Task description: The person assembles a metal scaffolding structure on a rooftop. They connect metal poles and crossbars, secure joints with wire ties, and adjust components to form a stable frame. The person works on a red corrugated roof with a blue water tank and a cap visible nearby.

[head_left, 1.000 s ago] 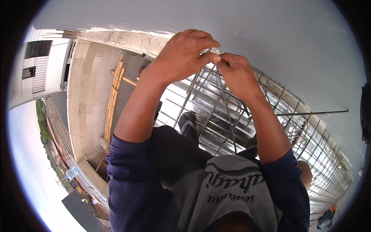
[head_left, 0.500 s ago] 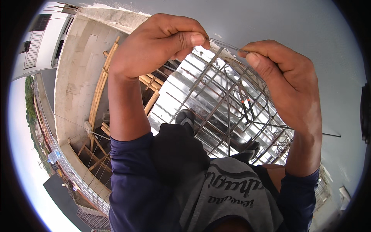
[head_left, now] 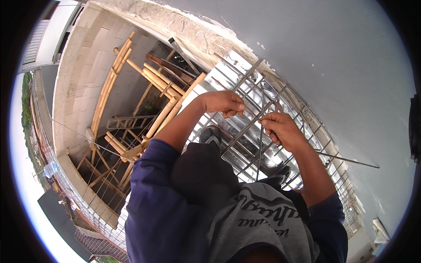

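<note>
A thin strand of tie wire (head_left: pixel 250 111) runs between my two hands. My left hand (head_left: pixel 222 104) is closed, pinching one end between thumb and forefinger. The other end is in the closed fingers of my right hand (head_left: pixel 283 130), slightly nearer to me. Both hands are over a grid of steel rebar (head_left: pixel 244 131). Under the bars lies shiny ribbed metal decking (head_left: pixel 206 90). Beside my right hand shows the metal head of a hand tool (head_left: pixel 278 105); its handles are hidden behind that hand.
My shoes (head_left: pixel 211 134) stand among the bars. To the left, bamboo poles (head_left: pixel 160 81) rise in a deep opening beside a block wall (head_left: pixel 83 74). A grey plastered wall (head_left: pixel 351 79) borders the right side. One long bar (head_left: pixel 351 160) sticks out toward that wall.
Both hands have come down and closer to me, from high in the view to just over the rebar. The wire is still held between them.
</note>
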`<action>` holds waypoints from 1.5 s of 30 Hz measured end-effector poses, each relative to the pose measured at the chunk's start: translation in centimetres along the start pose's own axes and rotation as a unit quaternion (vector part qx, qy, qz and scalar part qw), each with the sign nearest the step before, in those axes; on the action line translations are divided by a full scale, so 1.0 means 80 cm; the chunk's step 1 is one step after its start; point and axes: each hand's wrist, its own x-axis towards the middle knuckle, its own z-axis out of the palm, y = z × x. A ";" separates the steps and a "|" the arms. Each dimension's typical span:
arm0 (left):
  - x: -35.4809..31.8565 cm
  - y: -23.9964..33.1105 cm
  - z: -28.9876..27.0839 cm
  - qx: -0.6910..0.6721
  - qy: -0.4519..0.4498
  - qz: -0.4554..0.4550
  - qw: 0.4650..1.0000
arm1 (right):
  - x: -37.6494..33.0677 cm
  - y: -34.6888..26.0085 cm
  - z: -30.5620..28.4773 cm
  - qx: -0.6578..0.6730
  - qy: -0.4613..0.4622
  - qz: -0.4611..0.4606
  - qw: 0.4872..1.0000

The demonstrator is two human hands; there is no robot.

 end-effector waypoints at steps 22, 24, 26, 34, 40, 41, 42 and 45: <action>0.079 -0.196 -0.081 0.435 0.209 -0.090 0.871 | 0.257 0.149 0.075 -0.263 0.192 -0.204 0.923; 0.081 -0.190 -0.080 0.449 0.202 -0.114 0.863 | 0.262 0.153 0.074 -0.258 0.190 -0.216 0.922; 0.080 -0.181 -0.079 0.455 0.203 -0.122 0.858 | 0.268 0.157 0.076 -0.262 0.199 -0.226 0.917; 0.072 -0.172 -0.080 0.452 0.220 -0.138 0.854 | 0.284 0.150 0.080 -0.296 0.191 -0.196 0.915; 0.072 -0.181 -0.073 0.406 0.300 -0.120 0.855 | 0.302 0.160 0.089 -0.286 0.198 -0.212 0.913; 0.073 -0.180 -0.068 0.395 0.324 -0.117 0.852 | 0.302 0.159 0.088 -0.289 0.191 -0.201 0.916; 0.073 -0.179 -0.062 0.384 0.347 -0.113 0.848 | 0.302 0.159 0.089 -0.273 0.190 -0.190 0.924; 0.071 -0.178 -0.046 0.310 0.408 -0.109 0.852 | 0.304 0.169 0.092 -0.228 0.198 -0.168 0.938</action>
